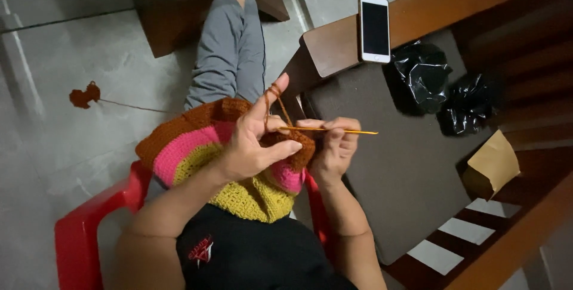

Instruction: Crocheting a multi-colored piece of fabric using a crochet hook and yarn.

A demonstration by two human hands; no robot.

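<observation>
Item: crocheted piece (203,147) in brown, pink and yellow-green bands, lying on the person's lap over a red plastic chair (89,224).
Left hand (253,141): closed around the brown top edge of the piece, forefinger raised with brown yarn (276,94) looped over it.
Right hand (337,147): pinched shut on an orange crochet hook (340,130), tip at the working edge.
Handling: judged soft, light and floppy (it will sag if lifted by one corner); best held close to the live stitches. The hook looks thin and stiff.
Surface: grey tiled floor (71,51), a loose ball of yarn (85,95) lying on it.
Surroundings: wooden furniture with a dark cushion (388,170), a white phone (375,28), two black bags (418,75).
</observation>
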